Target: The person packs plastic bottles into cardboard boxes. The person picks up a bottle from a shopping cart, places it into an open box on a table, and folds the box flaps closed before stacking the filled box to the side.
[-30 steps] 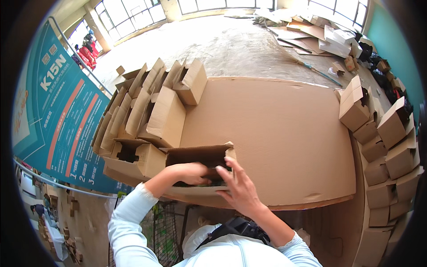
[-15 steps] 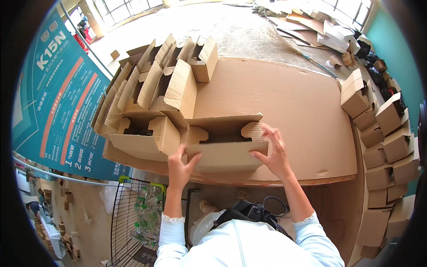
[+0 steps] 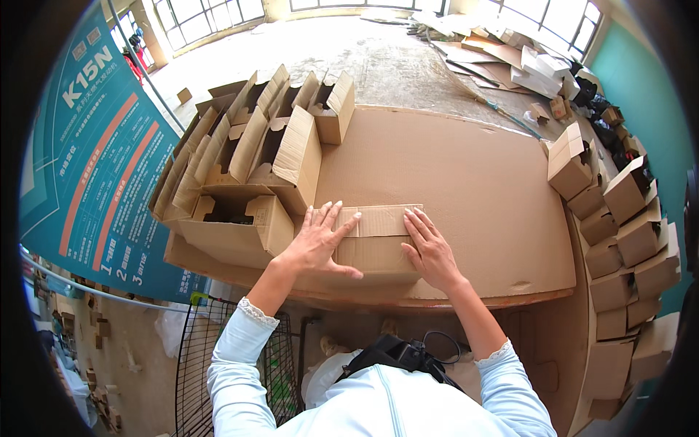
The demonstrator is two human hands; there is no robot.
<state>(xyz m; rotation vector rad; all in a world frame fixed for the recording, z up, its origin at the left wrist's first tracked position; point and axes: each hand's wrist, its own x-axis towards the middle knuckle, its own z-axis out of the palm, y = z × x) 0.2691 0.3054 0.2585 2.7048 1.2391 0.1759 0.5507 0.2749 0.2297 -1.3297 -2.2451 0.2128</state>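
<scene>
A small brown cardboard box (image 3: 371, 256) sits near the front edge of the cardboard-topped table (image 3: 451, 182), its top flaps folded down. My left hand (image 3: 320, 244) lies over the box's left end, fingers spread, thumb pointing right across the front panel. At the right end, my right hand (image 3: 431, 246) rests with fingers stretched along the top and corner. Both palms press on the box without gripping it. Just left of it stands an open carton (image 3: 240, 226) with something dark inside, too shadowed to name.
Several open cartons (image 3: 291, 156) stand in rows at the table's left. More boxes (image 3: 632, 240) are stacked along the right side. A black wire cart (image 3: 207, 349) is below at the left, a teal banner (image 3: 102, 175) beyond. Flattened cardboard (image 3: 488, 62) lies on the far floor.
The box's raised flaps are now folded down and its top is covered. Both hands have moved from gripping its ends to lying flat on it.
</scene>
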